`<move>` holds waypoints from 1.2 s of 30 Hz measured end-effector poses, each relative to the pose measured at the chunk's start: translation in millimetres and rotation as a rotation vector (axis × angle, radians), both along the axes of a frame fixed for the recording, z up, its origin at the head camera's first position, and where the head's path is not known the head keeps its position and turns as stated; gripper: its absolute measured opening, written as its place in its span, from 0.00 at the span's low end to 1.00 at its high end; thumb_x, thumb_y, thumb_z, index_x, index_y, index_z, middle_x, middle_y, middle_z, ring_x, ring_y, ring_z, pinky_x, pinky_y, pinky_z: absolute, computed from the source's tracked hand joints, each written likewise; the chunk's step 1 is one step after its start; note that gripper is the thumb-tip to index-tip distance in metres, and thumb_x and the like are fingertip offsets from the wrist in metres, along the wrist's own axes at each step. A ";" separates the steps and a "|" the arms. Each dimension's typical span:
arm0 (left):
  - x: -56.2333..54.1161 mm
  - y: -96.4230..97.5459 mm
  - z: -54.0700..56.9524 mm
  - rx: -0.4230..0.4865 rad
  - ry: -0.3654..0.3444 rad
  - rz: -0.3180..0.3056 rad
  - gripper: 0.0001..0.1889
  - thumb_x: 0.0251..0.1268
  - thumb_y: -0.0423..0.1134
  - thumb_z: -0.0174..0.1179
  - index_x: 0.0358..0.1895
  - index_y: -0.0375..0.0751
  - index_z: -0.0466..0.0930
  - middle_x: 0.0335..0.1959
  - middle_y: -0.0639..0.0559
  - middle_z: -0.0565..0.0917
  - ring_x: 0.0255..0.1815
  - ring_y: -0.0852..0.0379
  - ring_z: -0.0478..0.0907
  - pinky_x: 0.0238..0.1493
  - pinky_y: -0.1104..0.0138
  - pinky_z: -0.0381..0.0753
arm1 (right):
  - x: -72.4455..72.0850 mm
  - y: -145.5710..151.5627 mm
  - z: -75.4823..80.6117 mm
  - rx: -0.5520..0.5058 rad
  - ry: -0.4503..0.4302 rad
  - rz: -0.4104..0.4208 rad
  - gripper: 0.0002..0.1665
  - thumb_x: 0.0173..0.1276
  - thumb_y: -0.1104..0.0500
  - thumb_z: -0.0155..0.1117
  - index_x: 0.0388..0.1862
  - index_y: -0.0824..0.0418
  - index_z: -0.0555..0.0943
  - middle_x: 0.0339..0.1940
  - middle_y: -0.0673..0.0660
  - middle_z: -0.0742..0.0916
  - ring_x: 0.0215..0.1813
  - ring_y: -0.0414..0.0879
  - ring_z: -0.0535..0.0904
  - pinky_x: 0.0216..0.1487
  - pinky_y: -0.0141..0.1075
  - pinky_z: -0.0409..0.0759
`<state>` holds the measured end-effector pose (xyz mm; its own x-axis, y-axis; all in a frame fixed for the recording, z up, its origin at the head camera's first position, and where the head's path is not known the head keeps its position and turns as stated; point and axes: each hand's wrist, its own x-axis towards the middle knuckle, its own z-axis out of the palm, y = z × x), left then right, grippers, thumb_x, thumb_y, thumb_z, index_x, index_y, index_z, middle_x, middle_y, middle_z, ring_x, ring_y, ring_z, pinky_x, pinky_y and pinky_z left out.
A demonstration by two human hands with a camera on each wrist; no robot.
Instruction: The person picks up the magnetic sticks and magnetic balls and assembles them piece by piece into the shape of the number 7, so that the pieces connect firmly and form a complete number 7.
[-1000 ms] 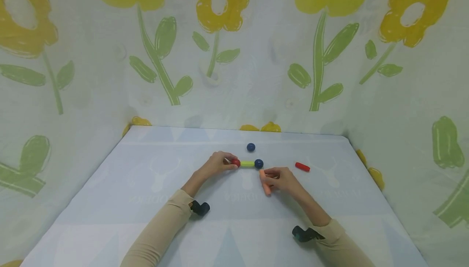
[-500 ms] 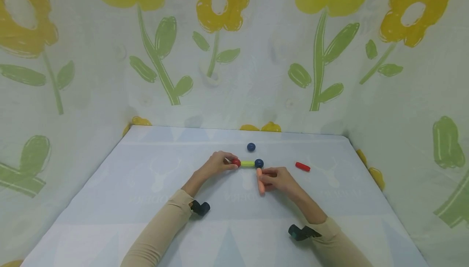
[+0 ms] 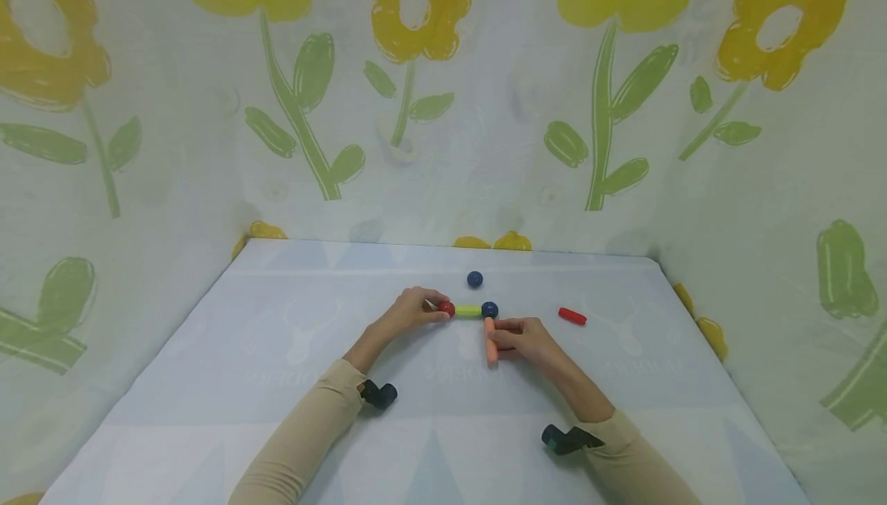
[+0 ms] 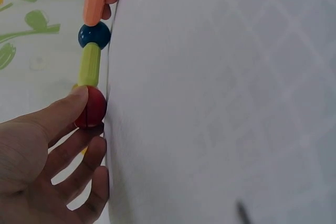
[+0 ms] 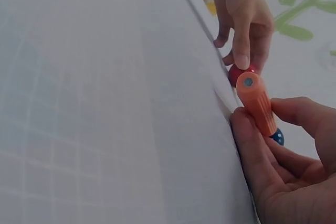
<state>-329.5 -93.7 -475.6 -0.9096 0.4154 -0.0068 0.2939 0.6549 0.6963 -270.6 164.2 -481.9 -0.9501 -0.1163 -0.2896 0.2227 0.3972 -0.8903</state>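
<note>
right grip (image 3: 530,339) pinches orange rod (image 4: 96,1); left grip (image 3: 410,309), red ball (image 4: 96,108)

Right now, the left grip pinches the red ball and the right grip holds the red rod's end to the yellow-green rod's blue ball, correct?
Not quite: the head view shows the right grip holding the orange rod to that blue ball; the red rod lies apart. The left grip does pinch the red ball.

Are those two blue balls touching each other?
Apart. The head view shows pale tabletop between the far blue ball and the near blue ball, which sits at one end of the yellow-green stick.
</note>
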 end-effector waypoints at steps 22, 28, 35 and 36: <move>-1.6 2.2 -1.3 0.020 0.000 -0.008 0.19 0.62 0.42 0.67 0.56 0.44 0.83 0.51 0.49 0.86 0.41 0.59 0.80 0.44 0.68 0.81 | -8.7 4.7 -4.6 -0.132 -0.079 -0.042 0.30 0.64 0.50 0.70 0.61 0.66 0.78 0.51 0.60 0.87 0.41 0.43 0.87 0.47 0.36 0.85; -2.0 0.8 -3.6 0.045 -0.001 -0.007 0.18 0.62 0.42 0.68 0.55 0.44 0.83 0.51 0.49 0.86 0.43 0.58 0.82 0.45 0.67 0.82 | -8.3 2.7 -3.6 -0.157 -0.091 -0.059 0.33 0.63 0.51 0.71 0.63 0.66 0.76 0.49 0.60 0.88 0.39 0.44 0.88 0.44 0.36 0.86; -3.6 -1.5 -7.0 0.069 -0.003 0.014 0.18 0.62 0.44 0.67 0.56 0.47 0.83 0.52 0.51 0.86 0.45 0.58 0.82 0.46 0.66 0.81 | -7.5 -2.0 -1.9 -0.158 -0.094 -0.090 0.33 0.63 0.52 0.71 0.63 0.66 0.76 0.46 0.60 0.89 0.36 0.46 0.88 0.40 0.37 0.86; -3.6 -1.6 -6.9 0.071 -0.003 0.014 0.18 0.63 0.44 0.67 0.56 0.47 0.83 0.52 0.51 0.86 0.45 0.57 0.82 0.46 0.66 0.81 | -7.9 -2.6 -1.8 -0.156 -0.097 -0.095 0.33 0.63 0.52 0.71 0.63 0.66 0.76 0.45 0.60 0.89 0.36 0.46 0.88 0.40 0.37 0.86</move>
<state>-333.1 -95.3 -482.5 -0.9154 0.4021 0.0192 0.2826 0.6078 0.7421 -278.5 161.6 -483.7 -0.9274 -0.0783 -0.3658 0.3403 0.2292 -0.9119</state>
